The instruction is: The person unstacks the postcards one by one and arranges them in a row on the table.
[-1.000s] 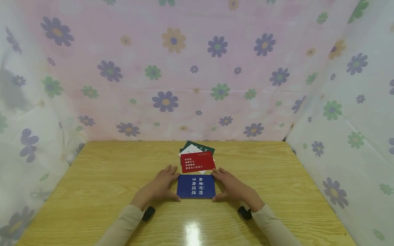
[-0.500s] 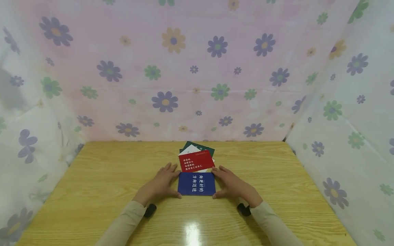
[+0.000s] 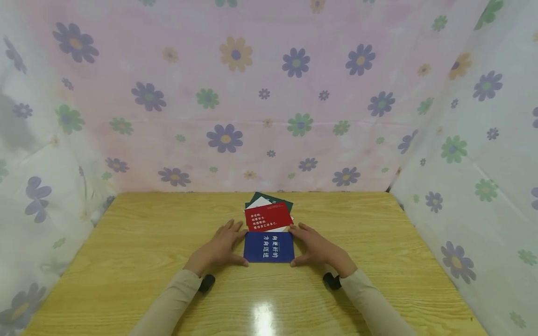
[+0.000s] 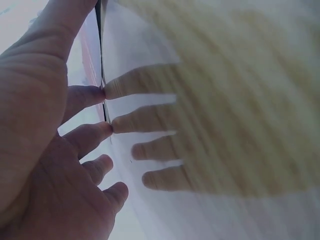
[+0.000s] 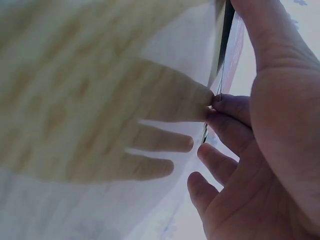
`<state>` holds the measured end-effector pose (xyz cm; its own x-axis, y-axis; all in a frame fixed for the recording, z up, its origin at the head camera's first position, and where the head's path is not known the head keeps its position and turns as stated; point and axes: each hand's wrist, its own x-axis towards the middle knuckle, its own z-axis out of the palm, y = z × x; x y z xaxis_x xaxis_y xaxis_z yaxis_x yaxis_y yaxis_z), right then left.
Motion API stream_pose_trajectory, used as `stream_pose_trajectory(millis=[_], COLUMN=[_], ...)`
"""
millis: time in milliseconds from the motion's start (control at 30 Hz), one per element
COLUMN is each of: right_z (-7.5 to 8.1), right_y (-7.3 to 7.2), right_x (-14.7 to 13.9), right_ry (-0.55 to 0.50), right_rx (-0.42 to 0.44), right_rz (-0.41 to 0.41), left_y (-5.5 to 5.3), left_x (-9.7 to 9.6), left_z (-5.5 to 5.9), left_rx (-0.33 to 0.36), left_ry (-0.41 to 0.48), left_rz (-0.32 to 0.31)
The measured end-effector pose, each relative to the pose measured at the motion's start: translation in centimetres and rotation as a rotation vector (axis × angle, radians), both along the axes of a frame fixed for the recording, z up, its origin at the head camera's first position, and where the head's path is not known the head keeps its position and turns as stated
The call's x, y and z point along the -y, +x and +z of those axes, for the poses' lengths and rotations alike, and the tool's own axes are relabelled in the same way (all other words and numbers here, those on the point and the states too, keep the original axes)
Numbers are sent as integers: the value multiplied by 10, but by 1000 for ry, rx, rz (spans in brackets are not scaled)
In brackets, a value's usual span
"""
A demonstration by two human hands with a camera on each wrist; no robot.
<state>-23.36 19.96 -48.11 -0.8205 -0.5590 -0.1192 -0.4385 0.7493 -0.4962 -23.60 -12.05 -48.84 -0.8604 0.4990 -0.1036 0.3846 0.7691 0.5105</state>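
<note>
A blue card (image 3: 269, 247) with white writing, or a thin pile of such cards, lies flat between my two hands in the head view. At its left short side, the thumb and index finger of my left hand (image 3: 222, 245) touch the corners. My right hand (image 3: 318, 249) does the same at the right side. The fingers look mostly straight in both wrist views, with fingertips against a thin edge. Just beyond lies a red card (image 3: 269, 217) with white writing, its near edge close to the blue one. A white card (image 3: 257, 203) and dark green card (image 3: 275, 199) lie partly hidden under it.
The cards rest on a light wooden table (image 3: 147, 242). A flowered cloth (image 3: 269, 107) hangs behind the table's back edge, and similar cloth hangs along both sides. Black wrist devices (image 3: 207, 283) sit below the hands. Light glares on the table's near part.
Both hands have slid the blue card a short way forward, away from the body. The red card has shifted slightly forward and turned a little; the green cards stay put.
</note>
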Motion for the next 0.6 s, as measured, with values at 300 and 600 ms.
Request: stream_pose_trajectory(millis=[300,600], right_z=[0,-3], right_y=[-5,6], right_x=[0,-3], right_ry=[-13,5], right_rx=[7,5], right_rz=[-3,3], left_y=[-4,11], left_x=[-1,-1], left_z=[-1,1], left_rx=[-11,-8], left_ry=[-25,-16], left_rz=[6,-4])
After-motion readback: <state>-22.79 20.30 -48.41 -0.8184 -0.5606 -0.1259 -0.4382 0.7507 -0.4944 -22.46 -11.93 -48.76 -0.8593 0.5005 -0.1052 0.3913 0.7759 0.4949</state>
